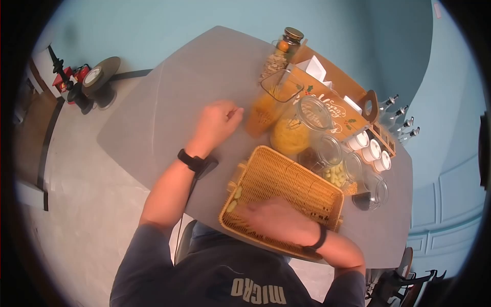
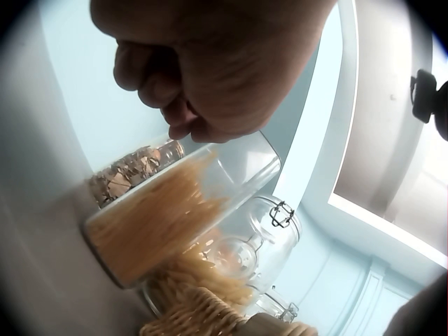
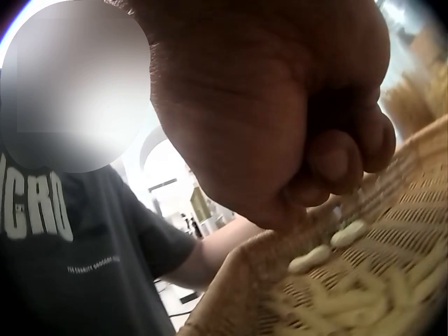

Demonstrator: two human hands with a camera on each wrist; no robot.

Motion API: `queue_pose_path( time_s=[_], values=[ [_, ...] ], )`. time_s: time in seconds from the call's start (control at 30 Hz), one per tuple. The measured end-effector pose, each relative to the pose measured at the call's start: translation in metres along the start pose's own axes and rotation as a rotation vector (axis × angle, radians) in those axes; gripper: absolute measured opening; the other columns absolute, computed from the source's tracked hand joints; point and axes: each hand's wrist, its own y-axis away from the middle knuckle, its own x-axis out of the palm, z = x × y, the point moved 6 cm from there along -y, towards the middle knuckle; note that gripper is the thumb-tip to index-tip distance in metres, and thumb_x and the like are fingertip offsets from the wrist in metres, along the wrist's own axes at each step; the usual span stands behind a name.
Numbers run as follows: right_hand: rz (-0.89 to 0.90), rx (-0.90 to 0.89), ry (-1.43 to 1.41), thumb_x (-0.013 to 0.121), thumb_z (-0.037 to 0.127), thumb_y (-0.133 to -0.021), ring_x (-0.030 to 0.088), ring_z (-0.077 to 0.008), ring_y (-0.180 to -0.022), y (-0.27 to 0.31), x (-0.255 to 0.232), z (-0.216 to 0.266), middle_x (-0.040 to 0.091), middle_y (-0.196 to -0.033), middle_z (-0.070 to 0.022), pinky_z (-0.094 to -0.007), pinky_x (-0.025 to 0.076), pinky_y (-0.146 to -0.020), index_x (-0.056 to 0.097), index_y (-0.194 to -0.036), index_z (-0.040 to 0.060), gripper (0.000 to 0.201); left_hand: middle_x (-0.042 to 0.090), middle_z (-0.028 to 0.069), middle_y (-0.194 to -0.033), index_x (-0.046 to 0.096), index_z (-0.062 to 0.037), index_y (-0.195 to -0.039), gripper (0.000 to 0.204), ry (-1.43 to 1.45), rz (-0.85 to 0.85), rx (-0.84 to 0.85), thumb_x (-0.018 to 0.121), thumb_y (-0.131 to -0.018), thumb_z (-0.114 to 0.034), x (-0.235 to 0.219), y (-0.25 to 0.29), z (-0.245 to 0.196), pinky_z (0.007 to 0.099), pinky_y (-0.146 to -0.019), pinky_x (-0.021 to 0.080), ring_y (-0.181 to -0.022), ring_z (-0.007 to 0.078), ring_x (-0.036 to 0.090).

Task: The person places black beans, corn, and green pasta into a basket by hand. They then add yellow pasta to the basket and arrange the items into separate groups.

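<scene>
A rectangular wicker basket (image 1: 279, 171) lies at the table's near side. My right hand (image 1: 279, 220), blurred in the head view, hovers low inside it with fingers curled. Near its fingertips, two peanuts (image 3: 310, 260) lie against the basket wall in the right wrist view, beside a heap of pale pasta tubes (image 3: 350, 302). I cannot tell whether those fingers pinch anything. Small dark pieces (image 1: 321, 210) sit at the basket's right end. My left hand (image 1: 217, 125) hangs with curled fingers and nothing visible in it, beside a tall clear container of spaghetti (image 2: 154, 220).
Behind the basket stand clip-top glass jars, including one with yellow pasta (image 1: 289, 137) and one with pale pieces (image 1: 335, 176). Farther back are a gold-lidded jar (image 1: 293, 34), a printed wooden box (image 1: 327, 105), white cups (image 1: 372, 151) and several bottles (image 1: 396, 115).
</scene>
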Motion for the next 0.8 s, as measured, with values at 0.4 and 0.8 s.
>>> queue_pose_path(
  time_s=[0.4,0.8],
  values=[
    [-0.003,-0.034,0.087,0.066,0.012,-0.098,0.079,-0.0321,-0.080,-0.015,0.016,-0.009,0.074,-0.091,-0.0134,-0.0441,0.061,-0.067,0.065,-0.117,0.0017,0.021,0.064,0.0139,-0.074,0.068,0.0035,-0.086,0.026,0.054,0.002,-0.032,0.079,-0.100,-0.015,-0.007,-0.002,-0.006,0.0393,-0.059,0.046,-0.062,0.0254,0.057],
    [0.018,-0.124,0.068,0.068,0.012,-0.096,0.078,-0.0324,-0.077,-0.009,0.026,-0.005,0.073,-0.088,-0.0132,-0.0443,0.060,-0.065,0.067,-0.109,0.0023,0.016,0.063,0.0134,-0.074,0.066,0.0036,-0.084,0.026,0.055,0.007,-0.016,0.079,-0.100,-0.012,-0.007,-0.002,-0.007,0.0396,-0.059,0.045,-0.063,0.0254,0.057]
  ],
)
